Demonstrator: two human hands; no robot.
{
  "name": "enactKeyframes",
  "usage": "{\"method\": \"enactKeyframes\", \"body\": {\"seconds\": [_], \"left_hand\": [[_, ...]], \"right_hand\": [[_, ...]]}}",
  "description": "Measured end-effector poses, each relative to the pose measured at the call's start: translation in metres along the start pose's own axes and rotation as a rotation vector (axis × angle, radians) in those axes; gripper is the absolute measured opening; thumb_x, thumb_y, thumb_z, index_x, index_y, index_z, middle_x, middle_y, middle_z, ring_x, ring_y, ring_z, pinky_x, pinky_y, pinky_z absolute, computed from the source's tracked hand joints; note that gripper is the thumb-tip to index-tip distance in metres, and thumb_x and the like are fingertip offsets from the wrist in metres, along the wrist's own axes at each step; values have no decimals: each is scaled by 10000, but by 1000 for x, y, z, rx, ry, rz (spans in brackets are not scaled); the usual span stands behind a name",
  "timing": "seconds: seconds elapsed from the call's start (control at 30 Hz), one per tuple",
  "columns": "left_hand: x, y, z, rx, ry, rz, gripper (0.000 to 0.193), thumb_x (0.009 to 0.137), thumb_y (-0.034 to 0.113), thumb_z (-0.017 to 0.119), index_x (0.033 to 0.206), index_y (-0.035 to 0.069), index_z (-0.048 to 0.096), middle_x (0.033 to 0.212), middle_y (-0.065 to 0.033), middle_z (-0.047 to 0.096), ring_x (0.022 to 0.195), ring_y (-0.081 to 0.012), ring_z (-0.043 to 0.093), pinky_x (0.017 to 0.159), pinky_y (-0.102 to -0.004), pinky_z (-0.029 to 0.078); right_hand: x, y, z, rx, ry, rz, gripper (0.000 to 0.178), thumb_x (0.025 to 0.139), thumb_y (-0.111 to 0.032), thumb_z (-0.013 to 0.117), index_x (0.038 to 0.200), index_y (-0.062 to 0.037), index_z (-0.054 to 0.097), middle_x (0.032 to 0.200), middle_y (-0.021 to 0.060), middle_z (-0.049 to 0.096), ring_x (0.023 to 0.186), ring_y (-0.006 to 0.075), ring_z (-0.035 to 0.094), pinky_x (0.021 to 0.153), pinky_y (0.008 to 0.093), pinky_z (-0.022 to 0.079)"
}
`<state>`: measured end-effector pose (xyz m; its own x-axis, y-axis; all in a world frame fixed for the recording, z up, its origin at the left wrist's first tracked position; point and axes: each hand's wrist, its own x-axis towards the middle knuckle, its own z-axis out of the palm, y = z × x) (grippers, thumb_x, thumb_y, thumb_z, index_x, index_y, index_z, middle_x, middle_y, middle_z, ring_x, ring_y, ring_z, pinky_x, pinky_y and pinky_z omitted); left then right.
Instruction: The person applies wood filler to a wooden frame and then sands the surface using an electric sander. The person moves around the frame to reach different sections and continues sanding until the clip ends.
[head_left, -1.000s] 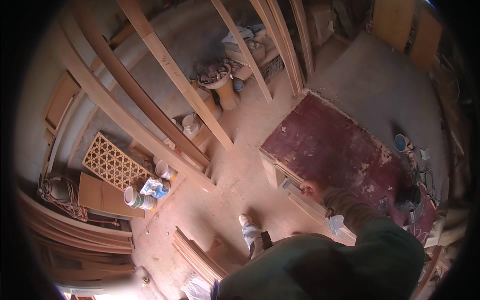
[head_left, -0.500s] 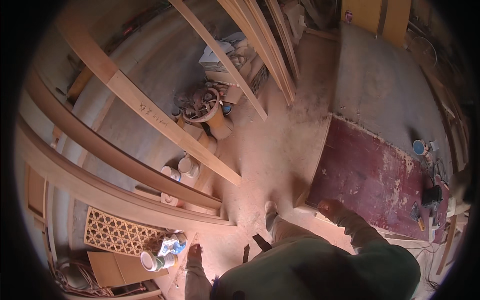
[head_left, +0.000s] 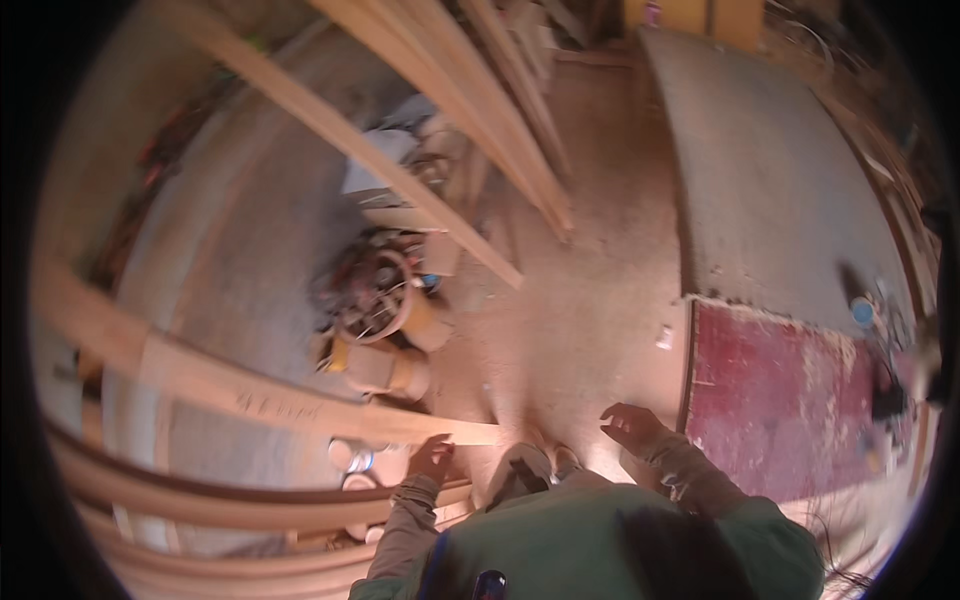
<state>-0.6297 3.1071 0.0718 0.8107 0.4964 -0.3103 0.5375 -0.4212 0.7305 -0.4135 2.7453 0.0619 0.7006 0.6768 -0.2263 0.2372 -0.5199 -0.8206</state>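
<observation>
Low in the head view, my left hand [head_left: 432, 460] is raised with its fingers loosely apart and nothing in them. It overlaps the lower edge of a long pale wooden board [head_left: 285, 397] near that board's end; blur hides whether they touch. My right hand [head_left: 637, 426] hangs in front of me, fingers loosely stretched and free of any object. It is left of the dark red worn tabletop [head_left: 770, 400] and apart from it. Curved brown wooden mouldings [head_left: 210, 503] pass below the board, close to my left forearm.
More long boards [head_left: 460, 110] lean at the upper middle. A round bin of scraps [head_left: 385, 295] stands on the left, beside boxes [head_left: 380, 160]. A grey bench surface [head_left: 775, 185] adjoins the red top, with a blue-topped cup [head_left: 862, 311] at its right. White tubs [head_left: 350, 455] sit beneath the boards.
The view has shifted, and the boards lie lower in it. My left hand has come up beside the board's end. My right hand is now farther from the red tabletop, its fingers more stretched.
</observation>
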Motion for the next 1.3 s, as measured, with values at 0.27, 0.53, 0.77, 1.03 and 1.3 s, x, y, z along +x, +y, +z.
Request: {"method": "enactKeyframes", "body": {"seconds": [0.27, 0.53, 0.77, 1.03, 1.3], "left_hand": [[228, 2, 0, 40, -233, 136, 318, 903, 283, 631, 1164, 103, 619, 1017, -137, 687, 933, -199, 665, 795, -345, 531], [377, 38, -12, 175, -521, 304, 328, 931, 276, 598, 1188, 71, 585, 1013, -121, 682, 935, -207, 662, 806, -338, 526], [460, 103, -5, 260, -502, 237, 330, 899, 281, 639, 1158, 77, 616, 963, -143, 687, 864, -207, 668, 754, -338, 534], [511, 153, 72, 303, -615, 412, 337, 895, 310, 635, 1138, 77, 619, 970, -144, 692, 882, -246, 689, 752, -350, 540], [558, 241, 111, 330, -673, 499, 331, 903, 306, 622, 1136, 71, 621, 971, -139, 691, 861, -233, 690, 774, -346, 539]], "right_hand": [[65, 73, -36, -514, 401, 469, 501, 778, -371, 731, 1195, -194, 516, 1159, 93, 555, 1083, 294, 531, 905, 460, 423], [160, 97, -147, -994, 418, 830, 689, 863, -161, 574, 1475, -267, 277, 1540, 109, 218, 1431, 318, 179, 1156, 555, 145], [200, 158, -185, -1103, 457, 715, 855, 720, -364, 759, 1445, -226, 326, 1525, 116, 248, 1405, 342, 231, 1138, 627, 104], [182, 197, -173, -1359, 194, 300, 724, 806, -249, 616, 1464, -294, 316, 1554, 98, 235, 1429, 317, 221, 1117, 663, 120], [196, 160, -212, -1163, 532, 123, 310, 714, -197, 641, 1023, -167, 642, 1166, 19, 561, 1215, 194, 476, 1097, 636, 268]]}}
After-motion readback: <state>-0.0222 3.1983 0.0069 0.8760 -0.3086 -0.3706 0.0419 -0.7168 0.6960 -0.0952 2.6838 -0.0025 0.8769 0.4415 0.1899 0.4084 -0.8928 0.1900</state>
